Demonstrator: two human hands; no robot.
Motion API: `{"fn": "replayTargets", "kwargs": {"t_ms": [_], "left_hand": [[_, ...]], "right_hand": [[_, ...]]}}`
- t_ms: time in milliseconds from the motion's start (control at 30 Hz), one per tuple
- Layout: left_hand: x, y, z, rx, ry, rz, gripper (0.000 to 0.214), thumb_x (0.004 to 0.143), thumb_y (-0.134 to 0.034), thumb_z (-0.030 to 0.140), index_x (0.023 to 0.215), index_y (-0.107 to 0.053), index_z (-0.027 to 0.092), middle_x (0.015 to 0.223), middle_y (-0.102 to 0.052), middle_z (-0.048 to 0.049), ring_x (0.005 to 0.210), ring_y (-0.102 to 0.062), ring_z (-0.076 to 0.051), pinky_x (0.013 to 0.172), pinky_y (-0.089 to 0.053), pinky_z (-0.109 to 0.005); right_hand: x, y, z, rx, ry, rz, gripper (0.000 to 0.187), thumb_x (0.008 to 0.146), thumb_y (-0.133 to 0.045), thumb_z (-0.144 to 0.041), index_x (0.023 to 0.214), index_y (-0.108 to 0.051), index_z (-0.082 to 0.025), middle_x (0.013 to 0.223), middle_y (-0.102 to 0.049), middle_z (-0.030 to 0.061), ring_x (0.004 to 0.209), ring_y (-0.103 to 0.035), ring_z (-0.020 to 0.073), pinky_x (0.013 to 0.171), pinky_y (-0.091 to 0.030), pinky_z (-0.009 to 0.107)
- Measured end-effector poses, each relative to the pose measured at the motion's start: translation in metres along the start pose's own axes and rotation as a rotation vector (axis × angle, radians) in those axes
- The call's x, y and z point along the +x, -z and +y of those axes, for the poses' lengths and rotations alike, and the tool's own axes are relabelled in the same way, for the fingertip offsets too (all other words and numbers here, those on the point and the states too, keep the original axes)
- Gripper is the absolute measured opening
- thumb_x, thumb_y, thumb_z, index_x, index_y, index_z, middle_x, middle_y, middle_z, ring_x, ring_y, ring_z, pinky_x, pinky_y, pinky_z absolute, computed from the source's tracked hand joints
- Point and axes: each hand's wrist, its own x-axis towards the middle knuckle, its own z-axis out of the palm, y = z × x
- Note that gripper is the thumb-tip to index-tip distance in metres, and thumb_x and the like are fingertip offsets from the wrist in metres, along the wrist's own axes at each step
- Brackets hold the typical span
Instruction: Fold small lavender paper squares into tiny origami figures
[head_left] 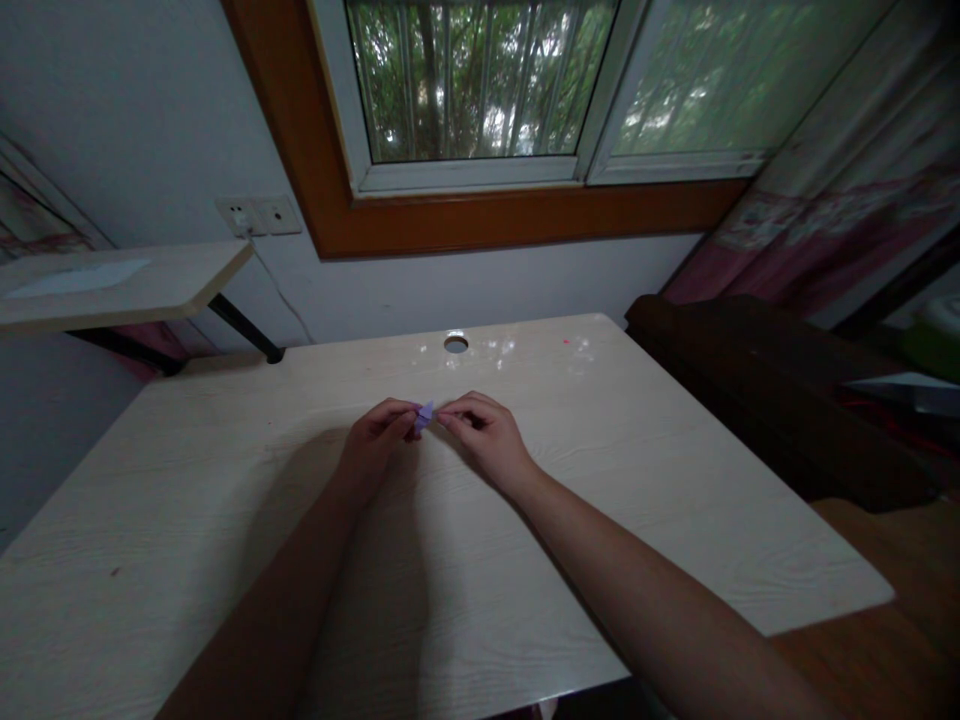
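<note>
Folded down small already, by the look of it: purple paper (425, 415) reduced to a compact piece with a pointed tip poking up, and no flat sheet anywhere in view. Judged well into the folding. Impossible to count the creases, or to say how many remain, at this size and in this dim light.

Held near the middle of the pale wooden worktop (225, 520), low over it. Cannot tell whether resting on the surface or lifted just clear.

At 9 o'clock of the paper, the left hand (379, 432): curled closed, thumb and forefinger tips pinching the paper's left side, remaining fingers tucked in. At 3 o'clock, the right hand (484, 435): curled likewise, knuckles up, fingertips nipping the right side. Nothing else gripped by either. Fingertips of the two nearly meeting, with only the paper between.

At 12 o'clock from the hands, near the worktop's far edge, a round cable hole (455, 343). Toward 10 o'clock, a side shelf (112, 280) on black legs, with wall sockets (259, 215) just above its right end. High at 12 o'clock, a window (480, 80) with bars and trees beyond. Off at 2 to 3 o'clock, a patterned curtain (825, 220) and a piece of dark furniture (780, 390) just beside the worktop.
</note>
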Motion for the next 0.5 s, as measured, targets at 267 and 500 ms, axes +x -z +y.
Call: {"fn": "replayTargets", "kwargs": {"t_ms": [267, 500], "left_hand": [[0.000, 0.001, -0.004, -0.075, 0.058, 0.027, 0.018, 0.087, -0.066, 0.035, 0.087, -0.070, 0.017, 0.075, -0.063, -0.0014, 0.071, -0.057, -0.012, 0.068, -0.046, -0.024], [0.002, 0.003, -0.012, -0.052, 0.104, 0.019, 0.021, 0.078, -0.074, 0.030, 0.095, -0.070, 0.019, 0.079, -0.070, -0.0019, 0.072, -0.064, -0.014, 0.071, -0.051, -0.027]], "right_hand": [[0.001, -0.002, 0.007, 0.065, -0.059, -0.010, 0.012, 0.082, -0.070, -0.031, 0.083, -0.075, -0.020, 0.074, -0.060, 0.0011, 0.064, -0.049, 0.0120, 0.059, -0.038, 0.026], [0.001, -0.006, 0.011, 0.317, -0.350, -0.035, 0.025, 0.075, -0.074, -0.041, 0.083, -0.072, -0.018, 0.061, -0.056, -0.0020, 0.051, -0.043, 0.0101, 0.048, -0.030, 0.024]]}}
